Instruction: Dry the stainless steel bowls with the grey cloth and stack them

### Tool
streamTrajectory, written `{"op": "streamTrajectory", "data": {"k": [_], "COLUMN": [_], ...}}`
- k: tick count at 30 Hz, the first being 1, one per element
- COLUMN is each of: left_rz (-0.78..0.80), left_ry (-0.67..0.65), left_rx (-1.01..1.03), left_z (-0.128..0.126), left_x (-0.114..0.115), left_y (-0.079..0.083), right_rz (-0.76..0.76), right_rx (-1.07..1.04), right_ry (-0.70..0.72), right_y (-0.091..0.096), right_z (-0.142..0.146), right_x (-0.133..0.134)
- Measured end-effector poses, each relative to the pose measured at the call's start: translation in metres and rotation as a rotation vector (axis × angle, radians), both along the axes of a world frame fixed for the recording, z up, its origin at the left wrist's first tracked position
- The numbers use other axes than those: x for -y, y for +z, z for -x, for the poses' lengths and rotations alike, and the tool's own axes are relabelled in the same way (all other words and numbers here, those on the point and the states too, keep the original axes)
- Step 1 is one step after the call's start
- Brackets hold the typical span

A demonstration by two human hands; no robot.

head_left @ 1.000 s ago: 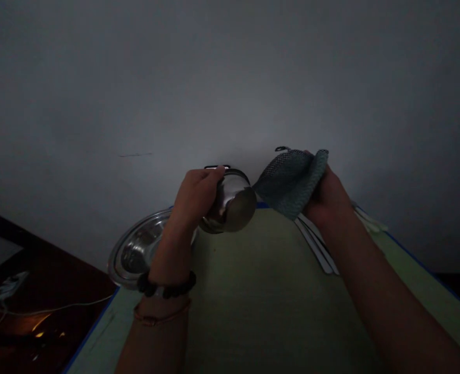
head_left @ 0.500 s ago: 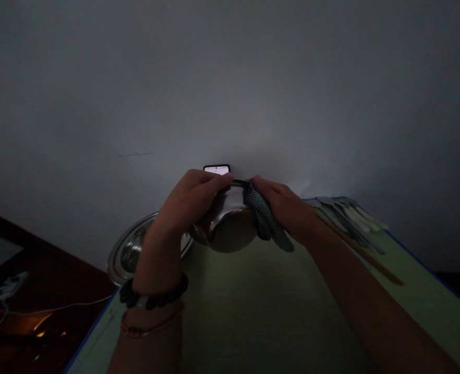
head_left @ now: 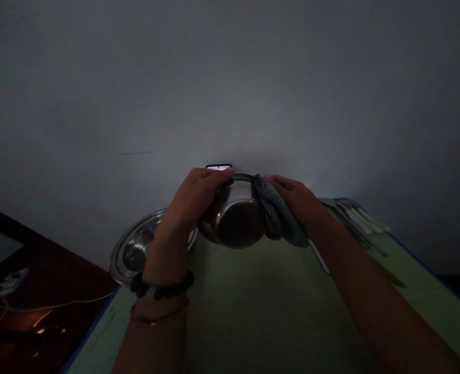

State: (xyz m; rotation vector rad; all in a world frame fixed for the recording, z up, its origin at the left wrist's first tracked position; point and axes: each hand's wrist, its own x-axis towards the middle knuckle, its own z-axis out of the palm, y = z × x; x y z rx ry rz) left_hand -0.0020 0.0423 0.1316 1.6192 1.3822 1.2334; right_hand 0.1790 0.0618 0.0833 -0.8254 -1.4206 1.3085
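Note:
A shiny metal bowl (head_left: 239, 208) is held up above the table, tilted so that its round base faces me. My left hand (head_left: 198, 195) is closed on its left side, the thumb along the rim. On the right side my right hand (head_left: 294, 200) grips a grey-green checked cloth (head_left: 274, 210), which is pressed against the bowl's rim and wall. Part of the cloth hangs below the fingers. The bowl's inside is turned away from me and hidden.
A wide metal basin (head_left: 126, 252) sits on the green table (head_left: 253, 311) at the left. Behind the bowl a phone (head_left: 219, 167) stands near the wall. Several knives and other utensils (head_left: 356, 218) lie at the right. A white cable and plug (head_left: 13, 283) are off the left edge.
The bowl has tilted and shifted slightly right, showing more of its base. My right hand and the cloth have moved a little outward to the right.

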Motion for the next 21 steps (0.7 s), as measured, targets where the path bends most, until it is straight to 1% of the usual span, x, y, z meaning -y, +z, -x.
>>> {"op": "streamTrajectory", "data": {"k": [2,4,7,9,12,17,20,21], "left_rz": [-0.006,-0.024,-0.056,-0.063,-0.055,-0.025,-0.006,0.003], "left_ry": [-0.012,-0.018,-0.013,-0.014,-0.019,-0.029,-0.040,-0.047], "left_rx": [0.050,0.075,0.076,0.079,0.090,0.033,-0.044,-0.059], "left_z": [0.001,0.001,0.002,0.001,-0.001,-0.004,-0.004,-0.004], "left_x": [-0.002,-0.005,-0.008,-0.007,-0.005,-0.002,-0.002,-0.002], "left_y": [-0.002,-0.004,-0.006,-0.006,-0.004,-0.001,0.001,0.001], "right_rz": [-0.002,0.000,-0.018,-0.046,-0.055,0.005,0.061,0.051], "right_rx": [0.018,0.031,0.030,0.033,0.044,0.016,-0.024,-0.013], "right_ry": [0.019,0.069,0.144,0.152,0.110,-0.010,-0.073,-0.107], "right_y": [0.001,0.003,0.003,0.002,0.002,0.002,-0.004,-0.007], "right_z": [-0.001,-0.001,-0.003,-0.003,-0.003,0.000,-0.001,-0.002], "right_x": [0.001,0.003,0.004,0.004,0.002,0.001,-0.005,-0.008]}}
